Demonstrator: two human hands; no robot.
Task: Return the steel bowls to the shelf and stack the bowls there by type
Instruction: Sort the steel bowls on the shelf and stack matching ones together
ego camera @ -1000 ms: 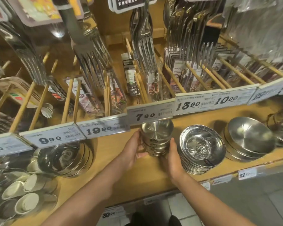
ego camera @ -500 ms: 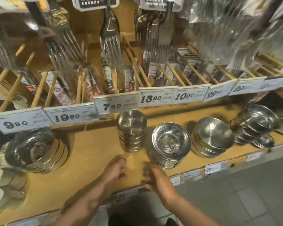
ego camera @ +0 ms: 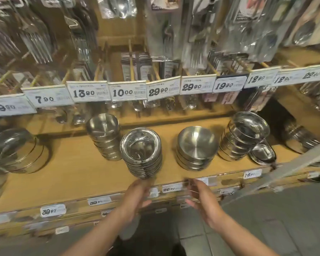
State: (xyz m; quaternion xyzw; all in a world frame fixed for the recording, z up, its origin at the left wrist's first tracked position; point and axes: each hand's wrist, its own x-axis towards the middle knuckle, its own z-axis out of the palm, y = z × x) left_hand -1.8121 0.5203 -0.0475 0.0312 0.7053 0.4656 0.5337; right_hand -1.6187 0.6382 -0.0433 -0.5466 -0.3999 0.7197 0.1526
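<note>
Both hands are open and hold nothing. The left hand (ego camera: 137, 193) is just below a bowl stack (ego camera: 141, 153) on the shelf (ego camera: 72, 167). The right hand (ego camera: 201, 198) is just below another stack (ego camera: 196, 146). All bowls sit upright, mouths up. Tags (ego camera: 127, 92) above read 7.90, 13.90, 10.00.

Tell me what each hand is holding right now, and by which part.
Nothing is held. The left hand and right hand are both empty, fingers loose, in front of the shelf edge. The steel bowl stacks stand untouched on the shelf.
</note>
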